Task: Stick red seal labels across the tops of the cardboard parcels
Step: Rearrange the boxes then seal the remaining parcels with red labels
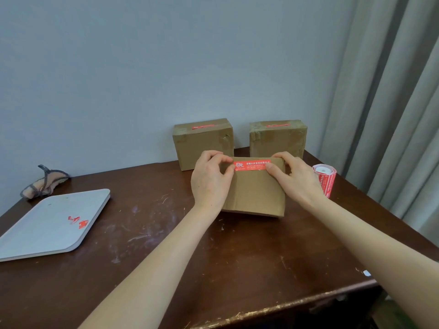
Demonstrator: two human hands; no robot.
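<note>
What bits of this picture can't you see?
Head view:
- Ends of the red label on the front parcel: under thumbs of left hand and right hand; print too tiny.
- label roll: partly behind the right hand.
- back parcels: labels seen edge-on, unreadable.
- red scraps on the board: too small.

Red seal label (252,165) lies lengthwise across the top of the near parcel (257,194)

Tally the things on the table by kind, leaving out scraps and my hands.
cardboard parcels: 3
red seal labels, stuck on the parcels: 3
label roll: 1
grey board: 1
cloth pouch: 1
Total: 9
</note>
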